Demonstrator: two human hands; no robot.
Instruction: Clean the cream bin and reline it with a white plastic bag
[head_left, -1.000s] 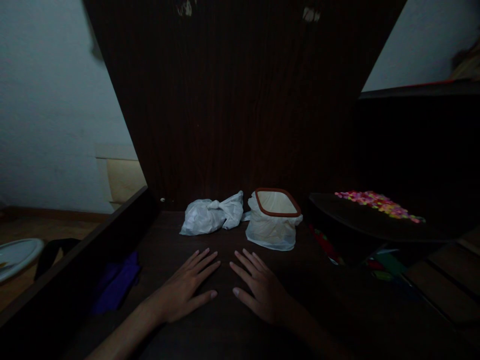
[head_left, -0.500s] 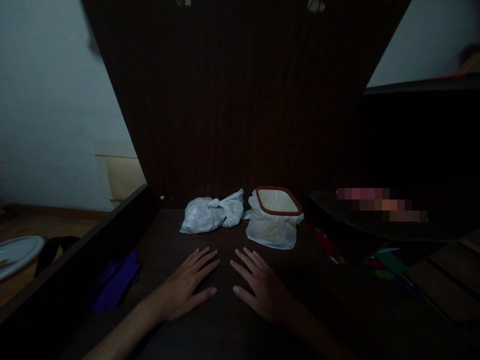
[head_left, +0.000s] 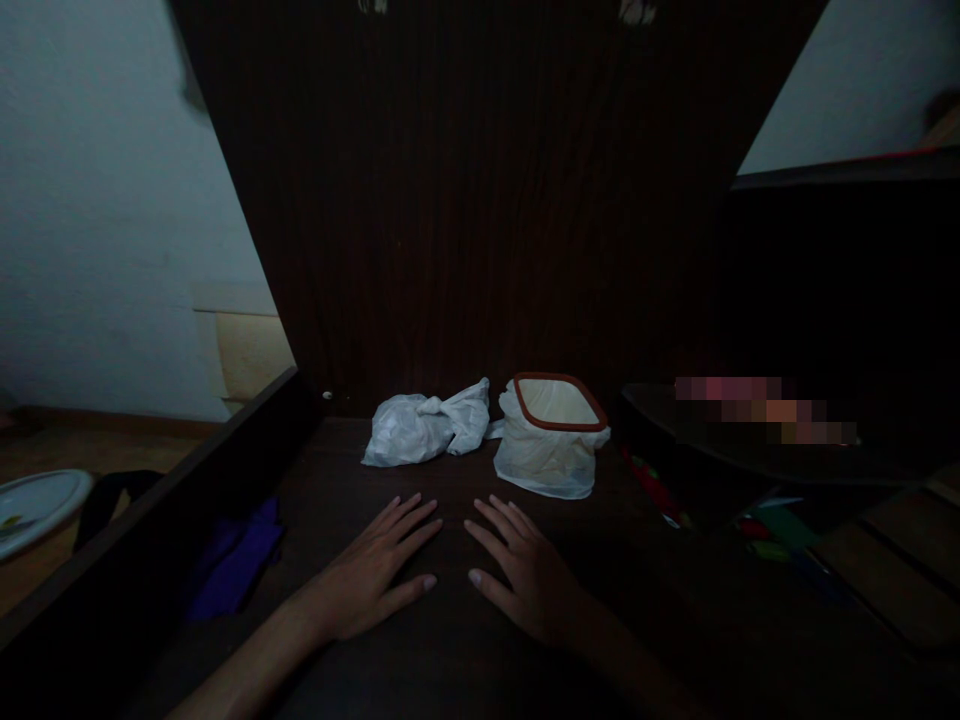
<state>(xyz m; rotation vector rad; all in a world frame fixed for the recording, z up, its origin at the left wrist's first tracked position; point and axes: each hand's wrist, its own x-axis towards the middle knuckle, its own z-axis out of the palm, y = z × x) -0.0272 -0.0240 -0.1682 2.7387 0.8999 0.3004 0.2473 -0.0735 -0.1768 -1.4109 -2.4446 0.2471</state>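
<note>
My left hand (head_left: 379, 570) lies flat on the dark wooden surface (head_left: 442, 660), fingers spread, holding nothing. Opposite it, my right hand (head_left: 521, 575) rests palm down in the same way, also with its fingers apart. Just beyond the left fingertips is a knotted white plastic bag (head_left: 409, 432) with something inside that I cannot make out. Beyond the right fingertips stands a small bin with a reddish-brown square rim (head_left: 602, 418), lined with a whitish plastic bag (head_left: 546, 468) that hangs over its outside. Neither hand touches the bags.
A dark upright panel (head_left: 480, 220) rises behind the bags. On the left, a purple cloth (head_left: 232, 560) lies beside a raised wooden edge (head_left: 150, 505). A dark curved shelf (head_left: 660, 425) with a blurred-out patch is on the right, with colourful items (head_left: 780, 525) below it.
The whole view has shifted very slightly to the right. Both hands, the knotted bag and the bin keep their places.
</note>
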